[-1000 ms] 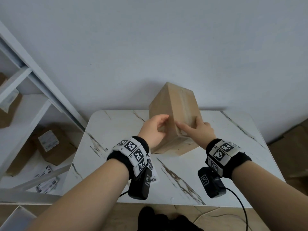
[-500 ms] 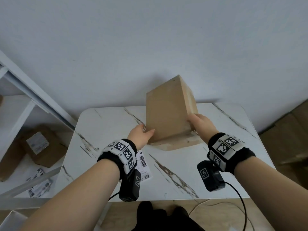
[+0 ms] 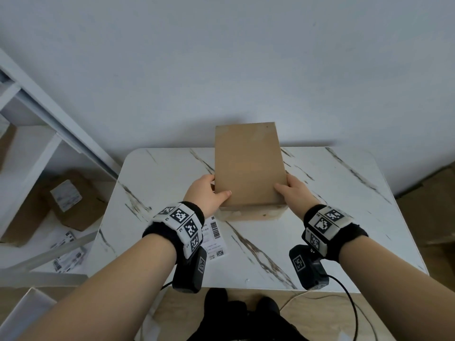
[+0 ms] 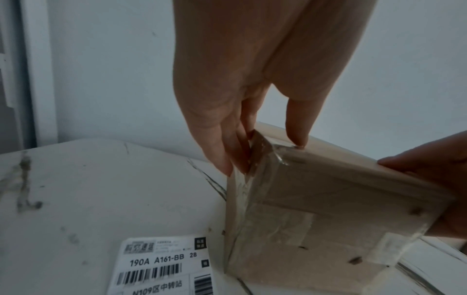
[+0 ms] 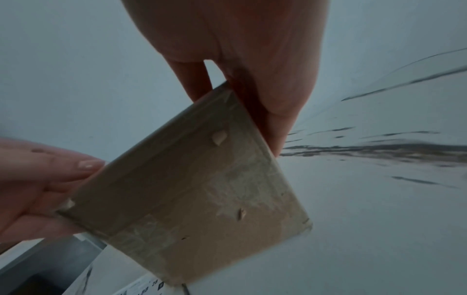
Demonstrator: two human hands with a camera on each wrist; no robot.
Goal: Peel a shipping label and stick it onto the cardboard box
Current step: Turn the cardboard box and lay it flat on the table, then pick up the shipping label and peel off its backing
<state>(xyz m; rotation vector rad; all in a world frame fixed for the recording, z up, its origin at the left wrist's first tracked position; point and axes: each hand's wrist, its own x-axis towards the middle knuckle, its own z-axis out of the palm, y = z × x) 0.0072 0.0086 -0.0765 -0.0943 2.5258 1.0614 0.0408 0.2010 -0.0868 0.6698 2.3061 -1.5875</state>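
Both-handed, curled fingers (image 4: 222, 151) clasp cardboard box (image 3: 248, 166).

A white marble-patterned table (image 3: 344, 217) stands against a plain pale wall (image 3: 221, 57), with white shelving (image 3: 37, 148) beside it.

Cardboard box (image 5: 192, 191) between right hand (image 5: 252, 59) and left hand (image 5: 38, 179), taped end face nearest.

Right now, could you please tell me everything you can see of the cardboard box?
The cardboard box is plain brown and oblong, with no label on its broad upper face. Clear tape covers its scuffed near end. It sits on the marble-patterned table. The left hand and right hand hold its near corners, thumbs on top.
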